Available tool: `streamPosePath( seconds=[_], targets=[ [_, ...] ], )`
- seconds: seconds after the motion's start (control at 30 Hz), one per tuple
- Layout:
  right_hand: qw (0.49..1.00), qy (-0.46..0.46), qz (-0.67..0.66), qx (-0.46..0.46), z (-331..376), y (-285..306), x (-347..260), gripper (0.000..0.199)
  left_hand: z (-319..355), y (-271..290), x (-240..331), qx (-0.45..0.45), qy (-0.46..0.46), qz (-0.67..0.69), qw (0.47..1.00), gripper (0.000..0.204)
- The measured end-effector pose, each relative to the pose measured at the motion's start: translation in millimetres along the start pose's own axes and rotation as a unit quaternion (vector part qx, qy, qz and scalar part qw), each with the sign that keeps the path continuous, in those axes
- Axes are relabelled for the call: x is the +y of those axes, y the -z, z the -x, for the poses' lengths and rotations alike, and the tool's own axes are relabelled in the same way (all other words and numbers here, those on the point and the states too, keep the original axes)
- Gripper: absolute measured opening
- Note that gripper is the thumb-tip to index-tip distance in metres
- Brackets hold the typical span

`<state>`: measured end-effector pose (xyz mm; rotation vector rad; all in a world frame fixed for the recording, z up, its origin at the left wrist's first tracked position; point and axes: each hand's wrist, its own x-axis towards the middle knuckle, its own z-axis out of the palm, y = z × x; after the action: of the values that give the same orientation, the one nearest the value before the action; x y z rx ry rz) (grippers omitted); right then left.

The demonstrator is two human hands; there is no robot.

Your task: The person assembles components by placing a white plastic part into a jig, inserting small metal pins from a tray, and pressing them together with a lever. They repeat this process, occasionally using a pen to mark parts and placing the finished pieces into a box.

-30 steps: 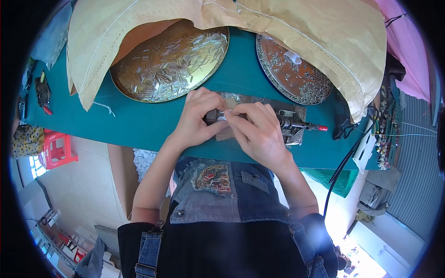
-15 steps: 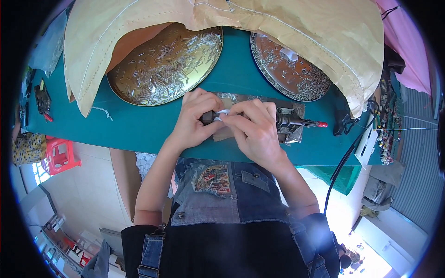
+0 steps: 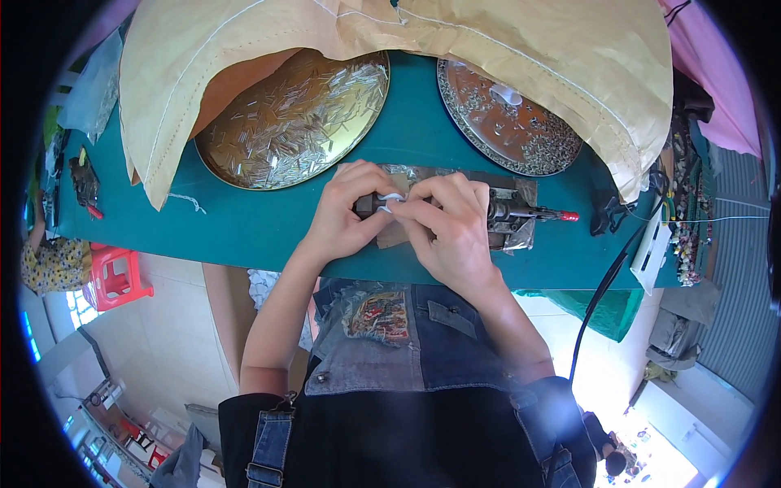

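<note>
Both hands meet at a small metal fixture with a toggle clamp [image 3: 508,210] and a red-tipped lever [image 3: 561,215], mounted on a plate on the green table. My left hand [image 3: 348,210] curls its fingers about the fixture's dark metal end [image 3: 366,205]. Close by, my right hand [image 3: 451,224] is closed in a pinch, its thumb and forefinger beside the left fingertips. Something small and white [image 3: 392,200] shows between the two hands; its kind is not clear. Whatever the right fingertips hold is hidden or too small to name.
Beyond my hands lie a round tray [image 3: 277,180] of thin clear tubes and another round tray [image 3: 533,169] of small metal parts. A large brown paper sheet [image 3: 521,41] arches over both. Black cables [image 3: 598,297] hang at the right, and pliers [image 3: 84,183] lie far left.
Both hands keep nearly the same hold at the fixture, with only slight finger movement. The whole view has shifted a little.
</note>
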<state>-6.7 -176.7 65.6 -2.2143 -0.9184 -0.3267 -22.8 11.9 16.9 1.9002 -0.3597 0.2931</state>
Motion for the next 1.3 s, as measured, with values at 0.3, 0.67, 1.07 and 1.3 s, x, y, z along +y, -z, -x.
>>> streamPosePath(
  seconds=[0.3, 0.67, 1.07, 1.3],
  targets=[
    [0.951, -0.176, 0.178, 0.181, 42.5, 63.9, 42.1, 0.030, -6.1, 1.6, 1.6, -0.045, 0.051, 0.017, 0.998, 0.019],
    [0.824, -0.369, -0.109, 0.415, 91.0, 42.8, 92.5, 0.068, -2.8, 0.3, -0.7, -0.032, 0.041, 0.009, 0.999, 0.018],
    [0.817, -0.158, -0.159, 0.531, 46.8, 51.7, 78.5, 0.045, -4.7, 0.9, 1.0, -0.039, 0.053, 0.006, 0.998, 0.019],
    [0.855, -0.147, -0.154, 0.472, 39.5, 64.7, 73.8, 0.025, -5.0, -0.3, 1.9, -0.037, 0.040, -0.008, 0.998, 0.020]
  ],
)
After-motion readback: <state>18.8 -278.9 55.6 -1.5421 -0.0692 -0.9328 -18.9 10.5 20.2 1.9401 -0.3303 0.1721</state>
